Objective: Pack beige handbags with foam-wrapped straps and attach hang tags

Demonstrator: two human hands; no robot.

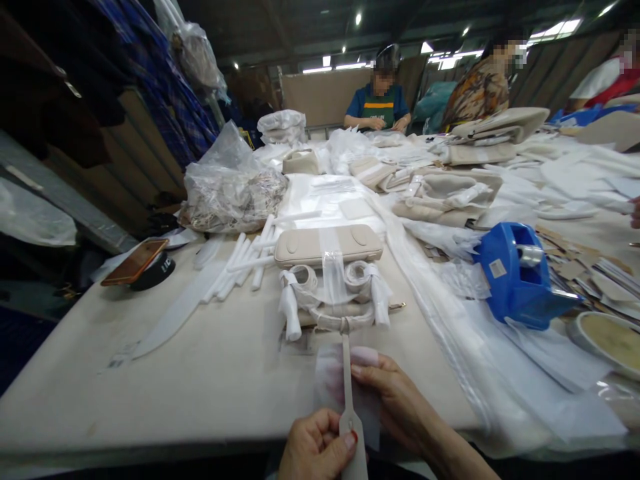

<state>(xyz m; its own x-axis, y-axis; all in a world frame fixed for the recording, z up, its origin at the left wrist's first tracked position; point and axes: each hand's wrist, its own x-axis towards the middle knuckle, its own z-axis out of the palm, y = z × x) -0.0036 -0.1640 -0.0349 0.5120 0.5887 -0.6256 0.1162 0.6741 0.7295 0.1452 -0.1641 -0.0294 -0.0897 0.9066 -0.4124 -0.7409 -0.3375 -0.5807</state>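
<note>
My left hand (317,445), at the table's front edge, pinches the wide end of a beige leather tag (349,380) between thumb and fingers. The tag's narrow strap runs up to the handle of a beige handbag (307,245). My right hand (395,393) is closed on a thin, see-through white sheet (370,417) behind the strap; some of its fingers are hidden by the sheet. A clear plastic strip (332,267) runs down over the bag's middle. White wrapping (290,310) covers parts of the straps beside the handle.
White foam tubes (240,267) lie left of the bag, with an orange-cased phone (135,261) beyond. A blue tape dispenser (520,273) and a round tub (610,340) stand right. Plastic-covered material (235,193) and more bag pieces (445,193) lie farther back. A co-worker (377,100) sits opposite.
</note>
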